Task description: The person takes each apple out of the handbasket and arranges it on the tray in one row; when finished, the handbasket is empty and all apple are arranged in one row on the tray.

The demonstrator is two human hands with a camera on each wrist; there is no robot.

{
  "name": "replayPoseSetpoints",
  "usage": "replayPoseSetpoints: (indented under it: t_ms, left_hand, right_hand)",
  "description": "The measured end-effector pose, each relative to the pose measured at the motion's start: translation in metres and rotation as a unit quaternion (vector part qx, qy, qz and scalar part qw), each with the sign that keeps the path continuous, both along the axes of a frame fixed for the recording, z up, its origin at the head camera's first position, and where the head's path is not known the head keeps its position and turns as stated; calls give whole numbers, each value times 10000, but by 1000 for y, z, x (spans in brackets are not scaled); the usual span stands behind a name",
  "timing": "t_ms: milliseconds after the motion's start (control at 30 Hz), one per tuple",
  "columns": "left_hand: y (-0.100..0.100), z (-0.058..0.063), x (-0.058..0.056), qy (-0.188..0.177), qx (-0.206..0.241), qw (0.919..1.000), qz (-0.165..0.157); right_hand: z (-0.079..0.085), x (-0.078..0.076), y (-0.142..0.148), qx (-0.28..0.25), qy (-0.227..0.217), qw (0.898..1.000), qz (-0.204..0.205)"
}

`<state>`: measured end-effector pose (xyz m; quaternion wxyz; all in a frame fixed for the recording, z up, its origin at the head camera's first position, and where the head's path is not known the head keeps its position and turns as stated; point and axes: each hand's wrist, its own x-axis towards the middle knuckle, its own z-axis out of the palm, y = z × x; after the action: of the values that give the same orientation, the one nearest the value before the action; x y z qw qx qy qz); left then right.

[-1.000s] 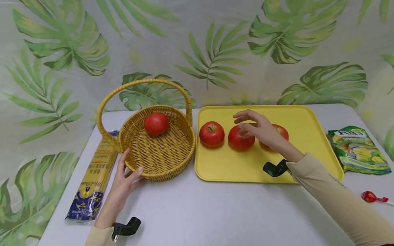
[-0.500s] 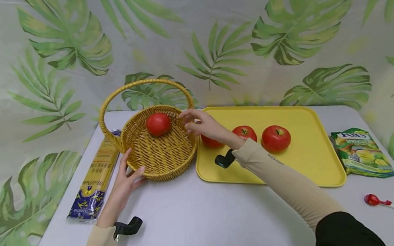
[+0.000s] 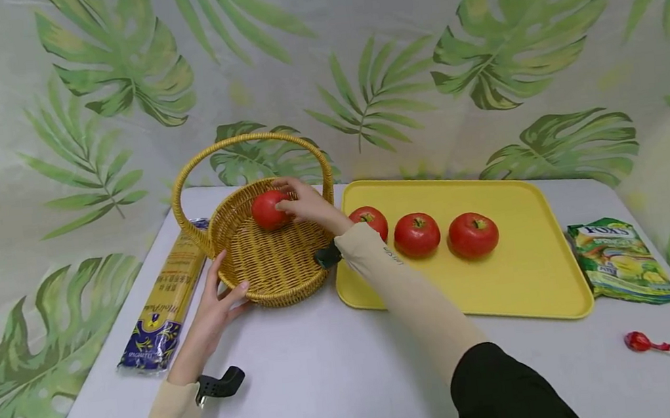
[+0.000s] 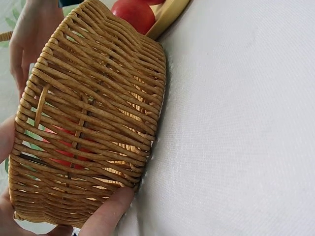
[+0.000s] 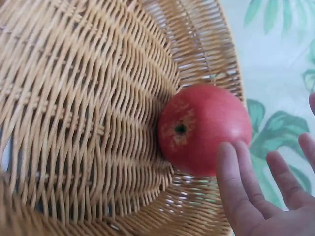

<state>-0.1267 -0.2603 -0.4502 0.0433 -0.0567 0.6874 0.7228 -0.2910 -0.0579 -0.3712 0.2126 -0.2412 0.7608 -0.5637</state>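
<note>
A yellow wicker basket with a tall arched handle stands tilted toward me, one red apple inside near its back wall. My left hand holds the basket's near left side, with the thumb along the front. In the left wrist view, the thumb presses the woven outer wall. Reaching over the basket's right rim, my right hand is at the apple's right side. The right wrist view shows two fingertips against or just before the apple, other fingers spread apart from it.
Right of the basket lies a yellow tray bearing three apples, among them a middle apple. A spaghetti packet lies left of the basket. At the far right are a green candy bag and a red lollipop.
My right hand has moved left from above the tray's apples, over the basket's right rim, to the apple inside. The left hand has stayed on the basket.
</note>
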Motion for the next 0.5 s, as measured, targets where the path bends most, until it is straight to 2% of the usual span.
replayPoseSetpoints:
  t_ms: [267, 400, 500]
  left_hand:
    - [0, -2, 0, 6, -13, 10000, -31]
    - [0, -1, 1, 21, -43, 10000, -61]
    - [0, -1, 1, 21, -28, 10000, -65]
  right_hand:
    - [-4, -2, -18, 391, -91, 9990, 176]
    - [-7, -2, -23, 990, 444, 9935, 341]
    - [-9, -2, -23, 1323, 916, 9865, 317]
